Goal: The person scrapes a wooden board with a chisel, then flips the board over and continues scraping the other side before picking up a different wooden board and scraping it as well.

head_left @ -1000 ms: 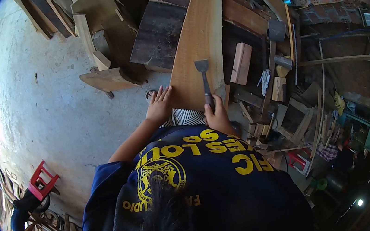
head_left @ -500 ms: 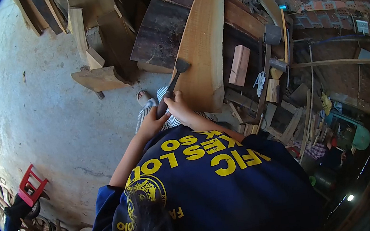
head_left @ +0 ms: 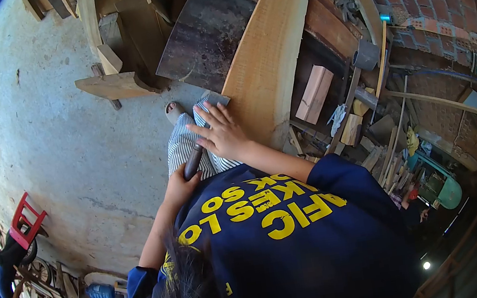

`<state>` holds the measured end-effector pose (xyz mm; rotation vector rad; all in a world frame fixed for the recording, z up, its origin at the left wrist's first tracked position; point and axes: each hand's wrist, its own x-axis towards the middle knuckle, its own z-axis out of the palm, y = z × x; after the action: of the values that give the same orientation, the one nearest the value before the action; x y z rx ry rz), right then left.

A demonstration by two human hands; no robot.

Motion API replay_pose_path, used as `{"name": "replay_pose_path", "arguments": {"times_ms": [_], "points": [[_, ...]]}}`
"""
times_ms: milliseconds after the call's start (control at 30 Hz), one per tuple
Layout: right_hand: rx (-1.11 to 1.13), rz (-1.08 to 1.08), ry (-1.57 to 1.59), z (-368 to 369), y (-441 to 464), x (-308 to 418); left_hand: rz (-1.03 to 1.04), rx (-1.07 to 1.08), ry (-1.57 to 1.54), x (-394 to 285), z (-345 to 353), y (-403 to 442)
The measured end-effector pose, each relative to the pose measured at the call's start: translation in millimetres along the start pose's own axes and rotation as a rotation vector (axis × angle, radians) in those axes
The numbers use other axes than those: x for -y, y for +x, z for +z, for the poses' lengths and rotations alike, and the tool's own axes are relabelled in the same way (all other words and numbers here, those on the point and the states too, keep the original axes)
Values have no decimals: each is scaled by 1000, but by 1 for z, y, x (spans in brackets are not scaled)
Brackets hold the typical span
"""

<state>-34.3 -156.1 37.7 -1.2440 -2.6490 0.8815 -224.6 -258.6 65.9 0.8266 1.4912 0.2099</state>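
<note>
The pale board (head_left: 271, 48) stretched away in front of the person, its near end by the knees. Just off the left of that near end, the left hand (head_left: 180, 185) was wrapped around the dark handle of a scraper (head_left: 193, 162). The scraper lay slanted over the striped trousers (head_left: 180, 143), with its grey blade (head_left: 218, 98) up beside the board's left edge; from where I stood, I couldn't tell whether the two touched. The right hand (head_left: 226, 136) was spread wide, fingers apart, over the tool's middle near the board's lower left corner. It hid the shaft, and I couldn't make out whether it touched it.

A dark panel (head_left: 205, 33) lay against the board's left side, and a curved piece of wood (head_left: 116, 85) sat farther left. To the board's right lay a reddish block (head_left: 314, 95), with a white rag (head_left: 337, 119) beyond it.
</note>
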Motion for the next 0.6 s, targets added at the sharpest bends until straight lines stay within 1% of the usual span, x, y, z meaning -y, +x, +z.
{"name": "replay_pose_path", "arguments": {"times_ms": [67, 167, 200, 267, 333, 400, 433, 500, 533, 600], "points": [[-21, 56, 9, -4, 6, -9, -26, 19, 5, -2, 9, 1], [-9, 53, -11, -3, 7, -23, -55, 68, 36, 2, 14, 7], [-76, 29, 31, -1, 7, -22, -29, 73, 68, 3, 15, 9], [-40, 9, 4, -1, 4, -24, -10, 79, 96, 7, 20, 14], [-4, -14, -27, 2, 3, -25, 70, 13, 117, 13, 25, 18], [-80, -29, -61, 6, 4, -26, 45, 20, 155, 8, 26, 23], [-78, -29, -60, 7, 4, -28, 26, 29, 197, 6, 27, 25], [-116, -11, -68, 3, 3, -32, 52, 39, 185, 5, 32, 32], [-110, -20, -33, 0, 3, -34, 79, 48, 174, 5, 34, 34], [-97, -36, -16, -3, 6, -37, 61, 48, 136, -4, 37, 32]]}}
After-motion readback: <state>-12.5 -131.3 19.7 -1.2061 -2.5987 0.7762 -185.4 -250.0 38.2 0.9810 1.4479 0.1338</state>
